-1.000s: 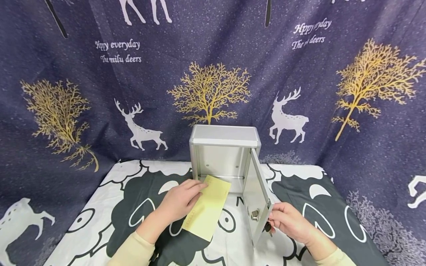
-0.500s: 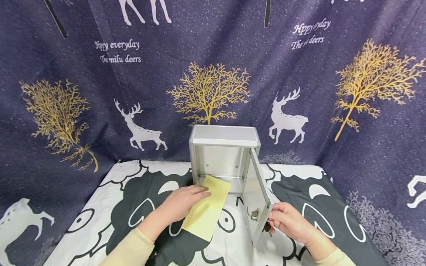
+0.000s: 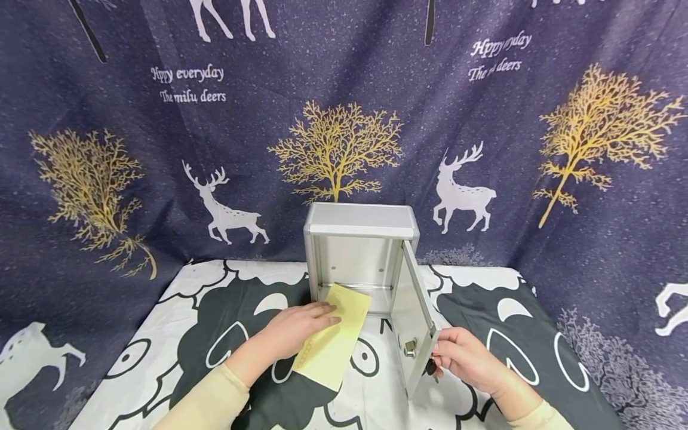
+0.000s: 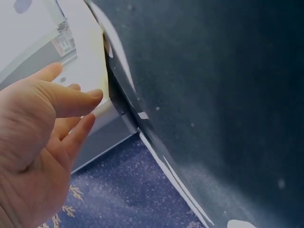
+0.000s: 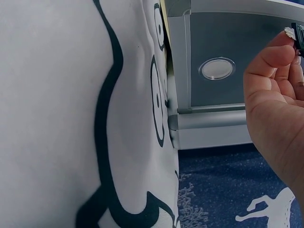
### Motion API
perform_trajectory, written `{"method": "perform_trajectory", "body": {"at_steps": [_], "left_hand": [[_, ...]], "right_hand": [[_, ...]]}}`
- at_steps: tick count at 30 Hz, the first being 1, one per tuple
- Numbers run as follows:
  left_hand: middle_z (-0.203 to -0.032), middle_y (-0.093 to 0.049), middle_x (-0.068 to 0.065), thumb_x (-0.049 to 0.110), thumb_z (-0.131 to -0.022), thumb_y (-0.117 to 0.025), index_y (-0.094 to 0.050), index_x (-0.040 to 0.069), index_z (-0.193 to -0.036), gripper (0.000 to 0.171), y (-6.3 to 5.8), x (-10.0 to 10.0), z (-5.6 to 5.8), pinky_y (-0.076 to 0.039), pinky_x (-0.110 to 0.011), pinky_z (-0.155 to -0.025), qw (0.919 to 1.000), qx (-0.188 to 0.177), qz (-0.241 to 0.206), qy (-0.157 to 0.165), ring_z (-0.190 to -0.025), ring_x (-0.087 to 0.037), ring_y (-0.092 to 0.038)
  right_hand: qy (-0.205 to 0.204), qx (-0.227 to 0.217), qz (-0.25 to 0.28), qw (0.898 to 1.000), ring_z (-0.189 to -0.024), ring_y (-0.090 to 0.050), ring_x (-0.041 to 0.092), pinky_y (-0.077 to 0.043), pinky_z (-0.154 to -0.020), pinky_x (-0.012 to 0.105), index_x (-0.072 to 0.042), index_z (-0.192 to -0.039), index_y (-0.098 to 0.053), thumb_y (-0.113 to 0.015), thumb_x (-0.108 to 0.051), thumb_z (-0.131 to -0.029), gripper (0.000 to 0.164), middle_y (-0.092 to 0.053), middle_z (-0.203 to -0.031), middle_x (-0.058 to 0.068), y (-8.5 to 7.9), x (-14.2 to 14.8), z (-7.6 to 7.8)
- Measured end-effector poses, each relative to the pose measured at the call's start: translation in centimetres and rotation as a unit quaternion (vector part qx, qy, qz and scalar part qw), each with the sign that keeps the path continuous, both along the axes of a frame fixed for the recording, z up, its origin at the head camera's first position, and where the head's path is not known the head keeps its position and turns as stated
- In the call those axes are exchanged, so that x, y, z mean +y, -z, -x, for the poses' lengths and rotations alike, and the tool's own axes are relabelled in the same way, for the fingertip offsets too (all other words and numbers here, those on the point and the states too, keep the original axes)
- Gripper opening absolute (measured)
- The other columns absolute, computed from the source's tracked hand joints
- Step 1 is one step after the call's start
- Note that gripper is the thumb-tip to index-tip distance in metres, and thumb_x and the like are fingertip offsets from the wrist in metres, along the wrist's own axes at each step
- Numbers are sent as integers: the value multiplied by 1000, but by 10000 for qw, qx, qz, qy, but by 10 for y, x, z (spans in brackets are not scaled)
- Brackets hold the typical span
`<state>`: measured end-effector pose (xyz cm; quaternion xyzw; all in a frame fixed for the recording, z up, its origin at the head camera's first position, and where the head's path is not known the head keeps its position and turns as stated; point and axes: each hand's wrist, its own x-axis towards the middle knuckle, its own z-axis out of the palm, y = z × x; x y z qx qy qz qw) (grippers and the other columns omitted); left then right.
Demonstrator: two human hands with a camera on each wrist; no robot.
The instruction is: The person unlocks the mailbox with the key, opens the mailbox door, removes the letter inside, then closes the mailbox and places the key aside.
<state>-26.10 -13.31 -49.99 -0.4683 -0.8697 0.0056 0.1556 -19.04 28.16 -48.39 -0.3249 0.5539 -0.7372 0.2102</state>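
A grey metal mailbox (image 3: 361, 218) stands against the backdrop, its door (image 3: 414, 310) swung out to the right. A yellow envelope (image 3: 338, 346) lies flat, its far end inside the box and its near end on the cloth. My left hand (image 3: 298, 328) rests over the envelope's left edge with fingers extended; in the left wrist view the left thumb (image 4: 78, 99) is apart from the other fingers. At the door's outer edge, my right hand (image 3: 464, 358) pinches a key with a black head (image 3: 431, 366), partly hidden by the fingers. A metal lock (image 3: 411, 348) shows on the door's inner face.
A black-and-white cartoon cloth (image 3: 215, 310) covers the table. Behind the box hangs a dark blue curtain (image 3: 344, 71) printed with deer and trees. The door's outer face has an oval window (image 5: 217, 69).
My left hand has drawn back slightly toward the left along the envelope, and its fingers have spread a little. The right hand, door and envelope stay about where they were.
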Motion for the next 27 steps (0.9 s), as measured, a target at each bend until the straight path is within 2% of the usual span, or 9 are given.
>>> {"method": "perform_trajectory", "body": {"at_steps": [5,10,19,27], "left_hand": [[-158,-65,-4,3,-97,-79,-72,25,-149,57,4,2,1,-62,-38,-102,9998,135,154,58,-144,-27,-63],[-159,-64,-4,-3,-88,-83,-72,24,-149,67,5,5,1,-61,-37,-104,9993,164,275,184,-146,-27,-62],[-162,-62,-2,-6,-92,-79,-70,28,-153,70,3,11,-2,-59,-35,-107,9977,-101,663,44,-149,-23,-58],[-161,-63,-3,-3,-92,-80,-72,27,-150,66,2,13,-2,-58,-34,-108,9973,-38,725,65,-148,-23,-60]], "right_hand": [[-13,-13,3,10000,-85,-68,3,-58,-75,20,-9,-115,-80,-35,11,-109,49,-76,-99,-6,1,1,0],[16,-48,-14,10000,-85,-68,3,-59,-75,20,-10,-113,-79,-35,11,-109,49,-75,-99,-6,2,1,1],[-19,27,36,10000,-85,-68,3,-59,-75,20,-9,-114,-79,-34,11,-109,49,-75,-99,-6,2,0,1],[3,-1,-8,10000,-85,-68,2,-59,-75,20,-9,-114,-79,-35,11,-109,49,-75,-99,-6,3,1,1]]}}
